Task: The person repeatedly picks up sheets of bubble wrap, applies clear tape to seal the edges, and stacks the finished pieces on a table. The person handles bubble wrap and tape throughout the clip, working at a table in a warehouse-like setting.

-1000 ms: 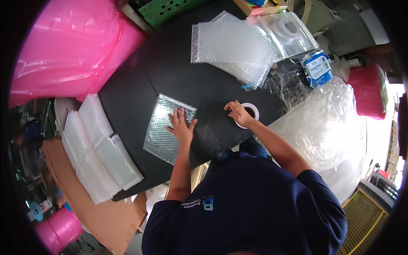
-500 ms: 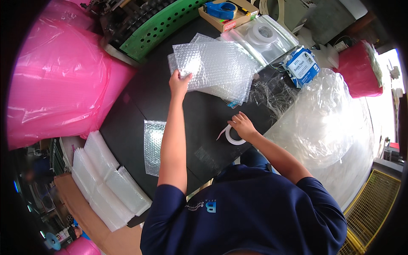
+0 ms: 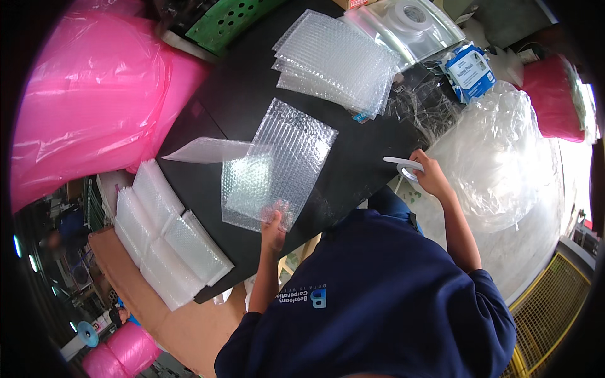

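Note:
My left hand (image 3: 273, 234) pinches the lower edge of a clear bubble wrap pouch (image 3: 302, 142) over the near part of the black table. Beneath or behind this pouch shows another bubble wrap piece, and a thin translucent flap (image 3: 205, 150) sticks out to the left; which sheet it belongs to I cannot tell. My right hand (image 3: 433, 177) is closed on a roll of white tape (image 3: 409, 169), with a loose strip end pointing left, off the table's right edge. Farther away lies a fanned stack of bubble wrap pouches (image 3: 337, 60).
Folded bubble wrap bundles (image 3: 170, 233) lie at the left on brown cardboard (image 3: 164, 327). Pink wrapped bulk (image 3: 101, 101) borders the table's left. Crumpled clear plastic (image 3: 498, 157), a blue-and-white packet (image 3: 469, 72) and another tape roll (image 3: 411, 16) sit at right and far right.
My left hand has brought a pouch from the far stack toward me, over the near pouch. My right hand has lifted the tape roll off the table and moved right.

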Demonstrator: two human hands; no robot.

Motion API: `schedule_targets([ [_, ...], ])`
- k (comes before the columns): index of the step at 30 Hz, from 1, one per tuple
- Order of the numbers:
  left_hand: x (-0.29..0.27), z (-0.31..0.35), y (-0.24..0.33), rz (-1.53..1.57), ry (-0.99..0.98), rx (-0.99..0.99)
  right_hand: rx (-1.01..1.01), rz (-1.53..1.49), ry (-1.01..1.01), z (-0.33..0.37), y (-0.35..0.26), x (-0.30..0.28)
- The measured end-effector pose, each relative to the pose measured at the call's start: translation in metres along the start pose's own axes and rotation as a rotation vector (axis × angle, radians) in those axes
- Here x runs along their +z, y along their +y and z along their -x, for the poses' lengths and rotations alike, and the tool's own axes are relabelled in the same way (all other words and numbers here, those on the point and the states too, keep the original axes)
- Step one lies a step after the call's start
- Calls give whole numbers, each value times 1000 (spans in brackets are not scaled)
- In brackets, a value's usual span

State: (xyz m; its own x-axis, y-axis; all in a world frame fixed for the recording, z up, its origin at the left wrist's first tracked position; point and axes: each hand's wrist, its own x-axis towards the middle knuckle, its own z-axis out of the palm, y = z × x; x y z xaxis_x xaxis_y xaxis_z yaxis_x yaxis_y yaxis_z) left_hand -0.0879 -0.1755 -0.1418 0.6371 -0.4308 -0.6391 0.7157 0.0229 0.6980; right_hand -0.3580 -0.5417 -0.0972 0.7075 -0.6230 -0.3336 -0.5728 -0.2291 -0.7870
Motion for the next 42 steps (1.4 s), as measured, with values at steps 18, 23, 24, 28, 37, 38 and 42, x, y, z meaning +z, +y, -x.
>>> schedule_targets([
  [18,145,-35,-34,-372,-337,-235,-300,95,-151,25,-79,81],
  [23,135,-55,-35,-722,-421,-46,-225,131,-180,41,-67,87],
  [24,127,-62,-42,-933,-430,153,-196,158,-220,44,-64,87],
  [28,130,-65,-45,-1284,-457,912,-157,207,-216,56,-51,90],
  [37,134,-63,-63,-1231,-374,533,-159,180,-121,60,-55,86],
  [38,149,-53,-56,-1190,-377,271,-173,164,-101,60,-56,86],
  [42,151,-51,-64,-802,-415,-369,-207,131,-77,57,-64,85],
])
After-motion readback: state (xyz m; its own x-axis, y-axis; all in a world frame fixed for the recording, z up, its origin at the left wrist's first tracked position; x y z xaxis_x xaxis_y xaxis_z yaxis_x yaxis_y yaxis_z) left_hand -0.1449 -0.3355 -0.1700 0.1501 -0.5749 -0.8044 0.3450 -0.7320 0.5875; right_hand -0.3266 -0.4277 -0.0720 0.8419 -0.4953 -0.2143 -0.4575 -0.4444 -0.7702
